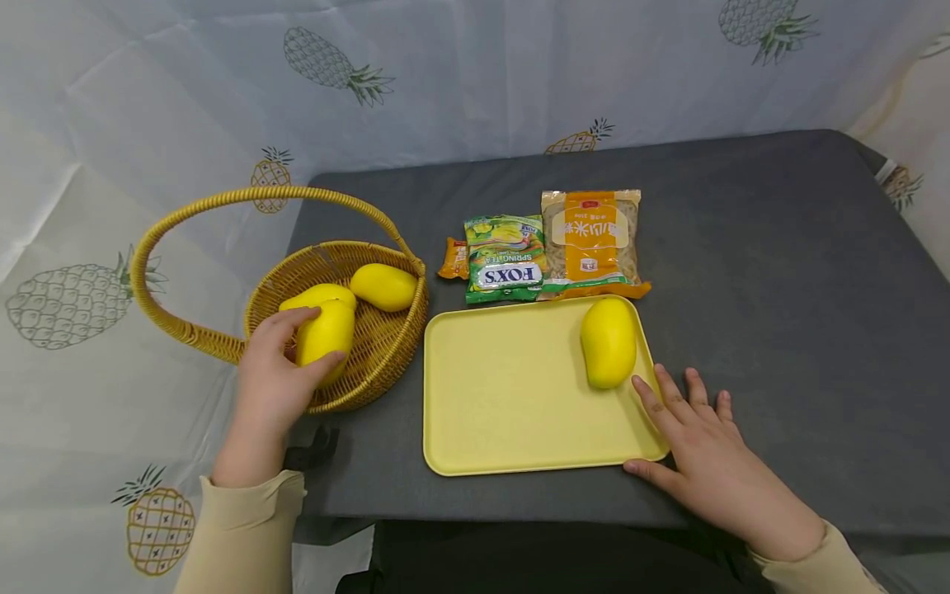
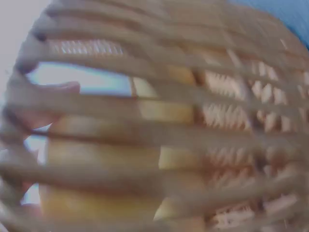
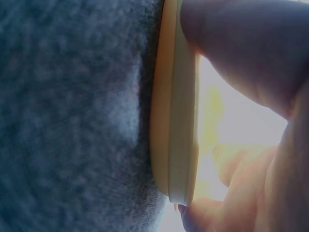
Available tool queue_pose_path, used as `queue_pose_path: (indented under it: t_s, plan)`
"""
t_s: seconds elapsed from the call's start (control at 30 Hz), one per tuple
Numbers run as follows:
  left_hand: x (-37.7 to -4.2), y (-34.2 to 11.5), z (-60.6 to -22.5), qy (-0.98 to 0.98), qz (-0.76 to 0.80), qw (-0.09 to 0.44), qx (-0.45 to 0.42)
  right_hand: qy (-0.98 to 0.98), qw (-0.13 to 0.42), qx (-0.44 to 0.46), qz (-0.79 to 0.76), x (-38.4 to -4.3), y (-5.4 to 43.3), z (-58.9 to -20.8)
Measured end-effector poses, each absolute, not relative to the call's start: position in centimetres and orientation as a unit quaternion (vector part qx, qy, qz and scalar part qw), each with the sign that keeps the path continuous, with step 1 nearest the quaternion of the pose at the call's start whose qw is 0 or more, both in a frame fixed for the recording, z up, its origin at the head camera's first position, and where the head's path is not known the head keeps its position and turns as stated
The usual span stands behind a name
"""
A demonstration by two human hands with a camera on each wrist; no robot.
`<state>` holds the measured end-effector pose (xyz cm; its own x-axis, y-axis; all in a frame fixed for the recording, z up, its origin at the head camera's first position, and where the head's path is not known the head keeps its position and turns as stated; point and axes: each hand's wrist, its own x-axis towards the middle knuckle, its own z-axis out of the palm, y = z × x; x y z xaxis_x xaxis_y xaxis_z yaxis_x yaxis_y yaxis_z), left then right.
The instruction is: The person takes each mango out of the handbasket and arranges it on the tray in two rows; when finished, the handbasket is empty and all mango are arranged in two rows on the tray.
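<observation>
In the head view my left hand (image 1: 276, 371) reaches into the wicker basket (image 1: 382, 379) and grips a yellow mango (image 1: 328, 334) between thumb and fingers. Two more mangoes lie in the basket, one (image 1: 384, 287) at its right side and another (image 1: 319, 294) behind the gripped one. The left wrist view looks through the blurred basket weave (image 2: 251, 111) at a mango (image 2: 101, 169). My right hand (image 1: 705, 458) rests with spread fingers over the right edge of the yellow tray (image 1: 512, 396). On that tray, near the fingertips, lies one mango (image 1: 609, 342).
Behind the tray lie a green Fox's candy bag (image 1: 506, 257), a larger orange-and-clear food packet (image 1: 591, 239) and a small orange packet (image 1: 454, 259). The basket's tall handle (image 1: 275, 194) arches up at the left. A dark grey cloth (image 1: 787, 313) covers the table.
</observation>
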<state>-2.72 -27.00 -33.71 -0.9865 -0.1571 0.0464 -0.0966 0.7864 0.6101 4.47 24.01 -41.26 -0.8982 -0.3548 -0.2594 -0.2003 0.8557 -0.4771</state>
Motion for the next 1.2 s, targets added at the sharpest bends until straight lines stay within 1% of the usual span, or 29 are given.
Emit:
queue_pose_path:
  t_s: [0.23, 0.33, 0.43, 0.57, 0.67, 0.87, 1.2]
  plan:
    - [-1.8, -24.3, -32.4, -0.892, -0.423, 0.129, 0.094, 0.946, 0.174, -0.148, -0.228, 4.5, 24.0, -41.3]
    - [-1.4, -22.4, -32.1, -0.863, -0.478, 0.147, 0.073, 0.946, 0.176, -0.147, -0.228, 4.4, 24.1, -41.3]
    - [-1.0, -20.5, -32.2, -0.845, -0.514, 0.146, 0.035, 0.947, 0.173, -0.149, -0.226, 4.4, 24.1, -41.4]
    - [-0.7, -18.0, -32.8, -0.84, -0.526, 0.129, -0.005, 0.948, 0.169, -0.15, -0.224, 4.4, 24.0, -41.5]
    - [-0.7, -16.3, -33.5, -0.848, -0.519, 0.104, -0.012, 0.948, 0.17, -0.148, -0.223, 4.4, 24.0, -41.4]
    - [-1.2, -13.5, -35.1, -0.869, -0.492, 0.05, 0.016, 0.948, 0.175, -0.146, -0.223, 4.4, 23.9, -41.4]
    - [-3.0, -11.0, -37.4, -0.892, -0.451, 0.009, 0.044, 0.945, 0.178, -0.148, -0.231, 4.3, 24.0, -41.6]
